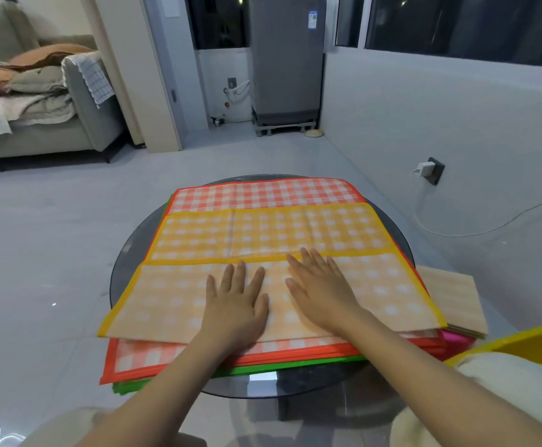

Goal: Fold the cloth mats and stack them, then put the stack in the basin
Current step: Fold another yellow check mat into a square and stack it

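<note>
A yellow-edged checked cloth mat lies on top of a pile on the round glass table. Its near part is turned over toward the middle, showing a paler underside. My left hand and my right hand lie flat side by side on that folded part, fingers straight and spread. Under it sits a red checked mat, and a green mat peeks out below. A folded beige mat rests at the table's right edge. The yellow basin stands at the lower right.
A pink cloth shows between the pile and the basin. A pale cloth or cushion covers part of the basin. A charger and cable hang on the right wall. A sofa stands far left, an appliance at the back.
</note>
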